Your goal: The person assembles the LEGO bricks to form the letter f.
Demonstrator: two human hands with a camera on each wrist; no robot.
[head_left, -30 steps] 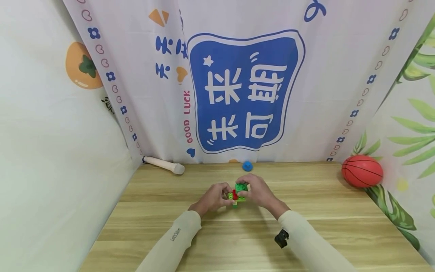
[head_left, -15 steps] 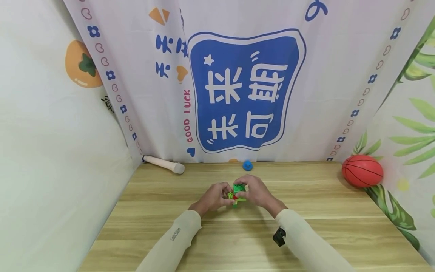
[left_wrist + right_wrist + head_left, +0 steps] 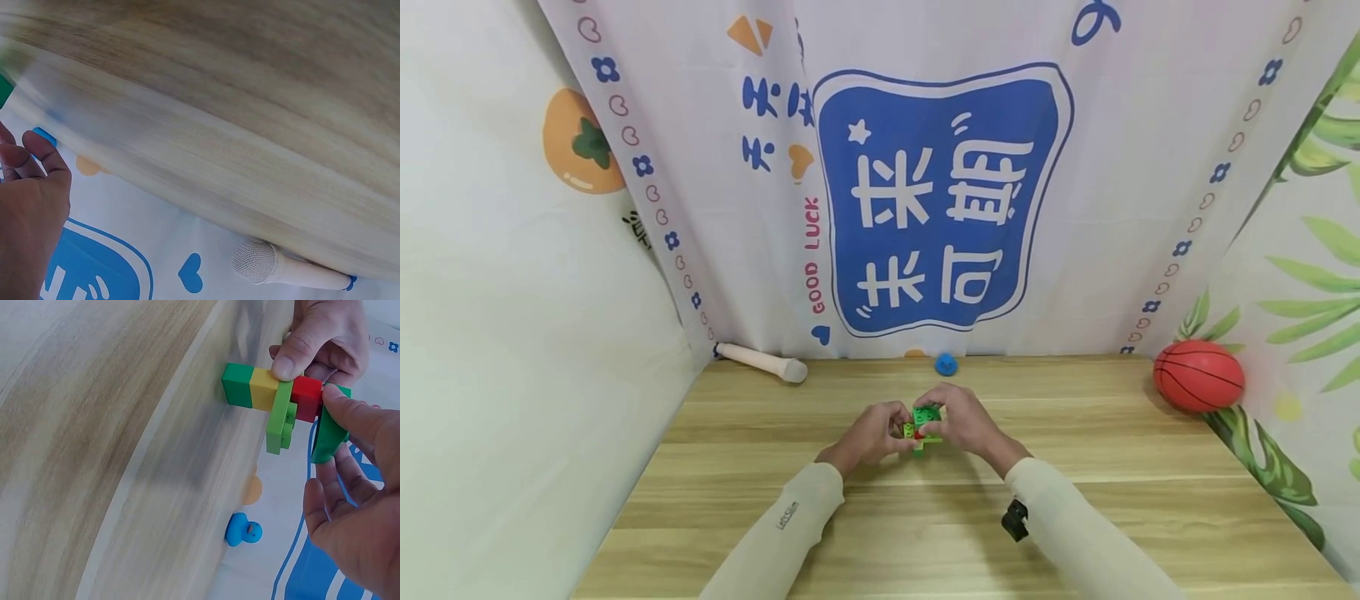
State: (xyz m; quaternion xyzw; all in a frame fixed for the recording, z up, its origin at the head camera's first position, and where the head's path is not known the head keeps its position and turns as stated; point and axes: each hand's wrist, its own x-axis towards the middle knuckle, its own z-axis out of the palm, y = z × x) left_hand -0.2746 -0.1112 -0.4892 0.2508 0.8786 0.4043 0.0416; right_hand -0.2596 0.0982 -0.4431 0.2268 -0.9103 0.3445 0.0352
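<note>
In the right wrist view a small stack of toy building bricks stands on the table: a green brick [image 3: 237, 386], a yellow brick [image 3: 264, 388], a wide light-green brick [image 3: 279, 425] and a red brick [image 3: 306, 399]. My left hand [image 3: 874, 433] holds this stack, its thumb against the light-green and yellow bricks. My right hand [image 3: 967, 422] pinches a darker green, curved brick [image 3: 331, 428] between thumb and fingers. That brick sits over the red one, slightly tilted; whether they are locked together I cannot tell. In the left wrist view the stack is mostly out of frame.
At the table's back edge lie a white microphone [image 3: 763, 362] on the left and a blue toy duck [image 3: 947, 365] near the middle. A red ball [image 3: 1199, 377] patterned like a basketball rests at the right. Behind the wooden table [image 3: 917, 533] hangs a printed curtain [image 3: 1097, 275].
The right hand has shifted a little left, bringing the darker green brick over the red brick, which it now mostly covers. The left hand keeps its place on the stack.
</note>
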